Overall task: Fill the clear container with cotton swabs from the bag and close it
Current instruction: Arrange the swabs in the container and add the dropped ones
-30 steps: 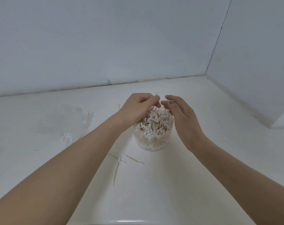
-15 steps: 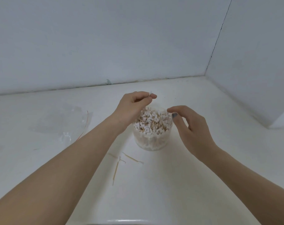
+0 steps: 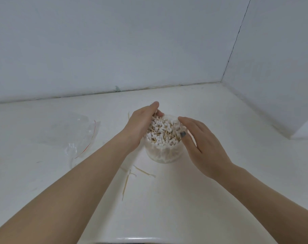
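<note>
On the counter [image 3: 220,191], both hands flank the swab-filled clear container [image 3: 163,154].

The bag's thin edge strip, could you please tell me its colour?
Red, on the clear bag, seen in the head view.

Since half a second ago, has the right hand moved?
Yes. The right hand has gone up and left toward the clear container, which stands where it did; its fingers now lie against the container's right rim, where before they hung clear of it.

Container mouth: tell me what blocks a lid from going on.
The cotton swabs heap above the container rim, and the left hand and right hand cup the mouth. No lid is visible.
</note>
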